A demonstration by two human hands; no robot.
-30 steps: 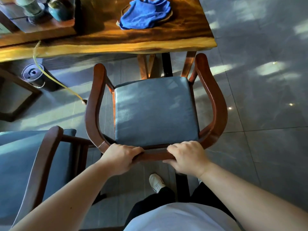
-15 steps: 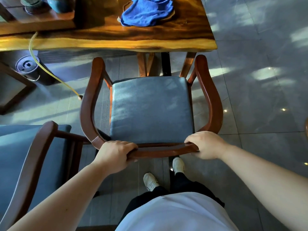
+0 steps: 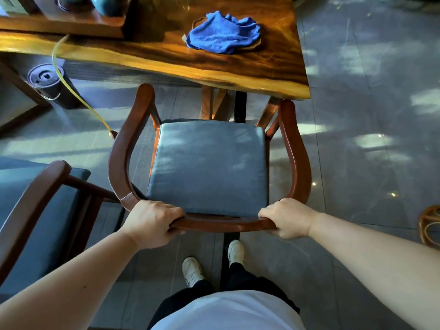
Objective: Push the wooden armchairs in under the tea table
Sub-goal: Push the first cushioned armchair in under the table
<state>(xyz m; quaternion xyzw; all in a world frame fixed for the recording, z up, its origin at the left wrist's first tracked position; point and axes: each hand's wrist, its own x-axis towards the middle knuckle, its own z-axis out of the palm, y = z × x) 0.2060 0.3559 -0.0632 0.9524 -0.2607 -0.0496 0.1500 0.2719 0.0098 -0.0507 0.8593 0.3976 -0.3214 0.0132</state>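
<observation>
Both hands grip the curved back rail of the armchair (image 3: 209, 163) from behind: the left hand (image 3: 152, 222) is wrapped over the rail near its left bend, the right hand (image 3: 289, 217) is closed on it near the right bend, the two set well apart with bare rail between them. The armchair faces the table (image 3: 273, 67), its grey-blue seat cushion (image 3: 207, 165) wholly out in the open. The tips of its two armrests reach about to the table's near edge; the right one lies just below the table's near right corner. Table legs show behind the front of the seat.

A second armchair (image 3: 35, 210) with the same cushion stands at the left, just beside the first one and farther back from the table.

On the table a crumpled blue cloth (image 3: 223, 34) lies on a small woven mat. At the table's far left stands a dark wooden tray (image 3: 78, 22) with teaware on it, cut off by the frame. A thin yellow hose (image 3: 71, 91) runs from the table's edge down to the floor beside the armchair's left armrest, past a dark round bucket (image 3: 45, 79) under the table.

The person's two white shoes (image 3: 192, 270) stand on the grey tiled floor behind the armchair, one ahead of the other
</observation>
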